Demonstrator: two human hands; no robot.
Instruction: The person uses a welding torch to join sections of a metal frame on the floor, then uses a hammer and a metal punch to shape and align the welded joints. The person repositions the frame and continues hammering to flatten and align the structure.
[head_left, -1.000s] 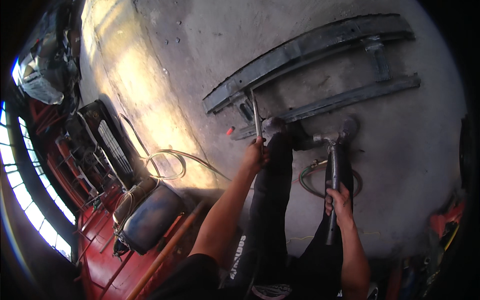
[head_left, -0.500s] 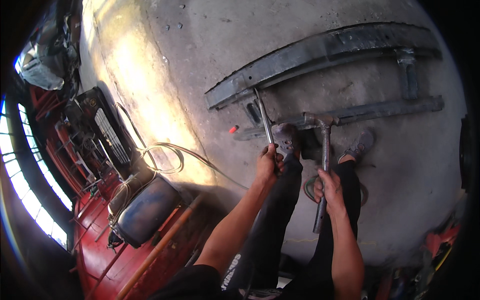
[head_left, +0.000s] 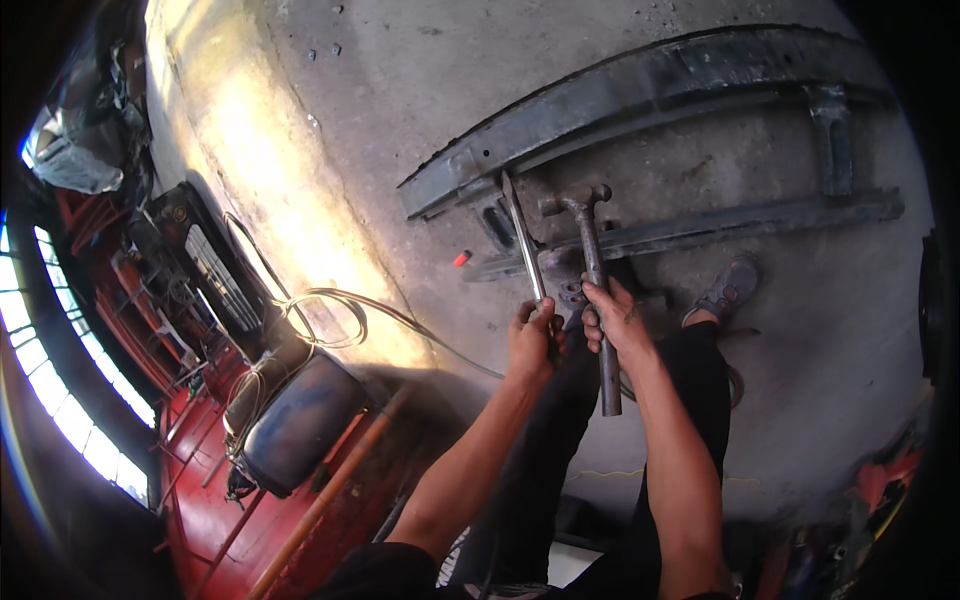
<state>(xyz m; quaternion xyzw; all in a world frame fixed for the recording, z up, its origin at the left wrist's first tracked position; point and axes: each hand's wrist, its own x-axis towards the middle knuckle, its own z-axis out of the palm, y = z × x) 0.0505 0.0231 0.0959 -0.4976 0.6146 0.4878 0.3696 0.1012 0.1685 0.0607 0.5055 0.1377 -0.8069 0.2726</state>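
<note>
My left hand is closed around a long, slim metal bar with a pointed end, like a chisel or pry bar. Its tip meets the curved dark metal beam near the joint at its left end. In my right hand is a hammer, gripped partway along its metal handle. The hammer's head is up and sits beside the bar, apart from it, over the gap between the curved beam and the straight rail. A short crosspiece joins beam and rail at the right.
My shoe stands right of the rail's near side; the other is partly hidden behind the hammer. A small red piece lies by the rail's left end. At left are a hose, a dark tank and a red metal surface.
My right hand has moved up and to the left, bringing the hammer's head from over the rail toward the bar. The left hand keeps its grip with the bar's tip at the beam.
</note>
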